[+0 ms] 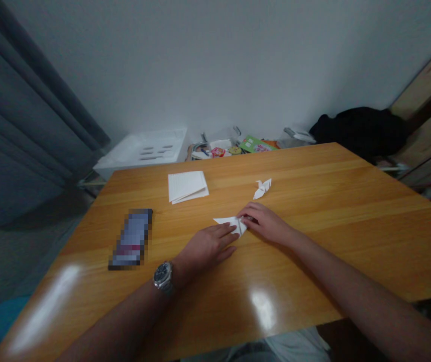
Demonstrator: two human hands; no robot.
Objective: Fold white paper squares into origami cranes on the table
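A folded white paper lies on the wooden table, a pointed shape with its far end under my right hand. The fingertips of that hand grip the paper from the right. My left hand, a steel wristwatch on its wrist, lies palm-down with its fingertips against the paper from the lower left. Just beyond them sits a small white paper bird, touched by neither hand. Farther left lies a stack of white paper sheets.
A phone, its screen pixelated, lies near the table's left edge. Behind the table are a white plastic tray, a pile of packets and booklets, and black cloth. A grey curtain hangs left; wooden cabinets stand right.
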